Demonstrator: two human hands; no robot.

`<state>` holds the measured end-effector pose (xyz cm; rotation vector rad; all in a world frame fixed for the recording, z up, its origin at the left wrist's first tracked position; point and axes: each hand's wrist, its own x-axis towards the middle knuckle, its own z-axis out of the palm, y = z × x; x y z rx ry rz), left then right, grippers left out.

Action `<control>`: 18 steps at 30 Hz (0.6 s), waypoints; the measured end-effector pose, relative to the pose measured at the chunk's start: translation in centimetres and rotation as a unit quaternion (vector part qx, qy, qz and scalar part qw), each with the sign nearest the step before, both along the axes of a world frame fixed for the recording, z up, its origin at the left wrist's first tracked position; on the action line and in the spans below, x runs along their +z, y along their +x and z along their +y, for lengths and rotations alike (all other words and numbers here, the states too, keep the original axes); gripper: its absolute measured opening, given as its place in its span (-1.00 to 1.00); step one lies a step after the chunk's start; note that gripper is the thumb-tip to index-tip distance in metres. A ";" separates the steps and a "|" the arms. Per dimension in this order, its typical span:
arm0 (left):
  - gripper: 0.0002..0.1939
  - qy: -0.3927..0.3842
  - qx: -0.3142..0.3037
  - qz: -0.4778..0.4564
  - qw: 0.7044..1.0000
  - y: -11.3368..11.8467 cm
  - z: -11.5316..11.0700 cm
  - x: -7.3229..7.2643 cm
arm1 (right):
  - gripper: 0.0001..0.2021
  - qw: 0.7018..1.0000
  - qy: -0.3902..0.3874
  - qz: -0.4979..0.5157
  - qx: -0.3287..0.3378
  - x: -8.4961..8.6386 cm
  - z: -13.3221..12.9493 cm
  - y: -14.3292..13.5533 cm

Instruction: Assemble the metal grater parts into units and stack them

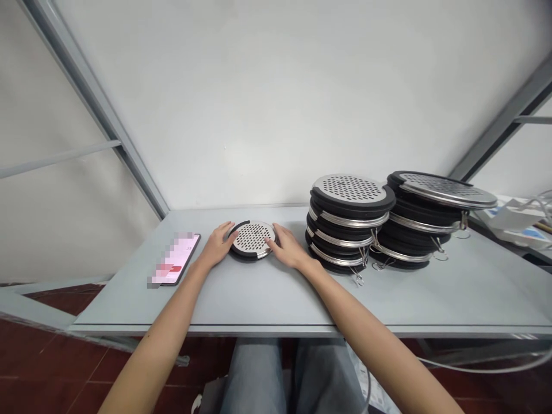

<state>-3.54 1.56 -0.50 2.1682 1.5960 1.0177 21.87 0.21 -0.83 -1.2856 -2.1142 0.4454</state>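
A small round perforated metal disc (252,237) lies flat on the grey table, with a black band around part of its rim. My left hand (219,246) is at its left edge, thumb on the rim and fingers around the far side. On the opposite edge, my right hand (288,245) grips it with the thumb resting on the metal top. The undersides of the fingers are hidden. To the right of my right hand stands a stack of larger round discs (351,221) with black rims and silver rings; the top one is perforated.
A second, wider stack (425,218) is behind and right of the first, its top disc jutting out to the right. Wire clips (357,276) hang from the stacks. A phone (177,259) lies on the left of the table (267,299). Papers and cables (524,221) are at far right.
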 end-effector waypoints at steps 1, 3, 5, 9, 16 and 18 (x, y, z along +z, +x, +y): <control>-0.31 -0.018 -0.033 0.007 0.999 -0.2 -0.2 0.2 | -0.43 1.000 0.000 0.004 0.017 0.0 0.0 0.1; -0.06 -0.048 -0.109 0.029 0.992 -0.5 -0.6 0.8 | -0.37 0.998 0.003 0.004 0.059 0.0 0.1 0.4; 0.14 -0.060 -0.152 0.044 0.986 -0.7 -1.0 1.3 | -0.25 0.996 -0.001 -0.004 0.087 -0.1 0.1 0.8; 0.26 -0.084 -0.126 0.057 0.987 -0.9 -1.2 1.6 | -0.10 0.992 -0.016 0.016 0.121 -0.3 0.4 1.4; 0.23 -0.066 -0.084 0.069 0.992 -0.6 -1.0 0.9 | -0.02 0.993 -0.012 0.048 0.109 -1.3 0.9 1.6; 0.22 -0.067 -0.080 0.065 0.992 -0.4 -1.1 1.0 | -0.01 0.993 -0.014 0.047 0.109 -1.4 1.0 1.6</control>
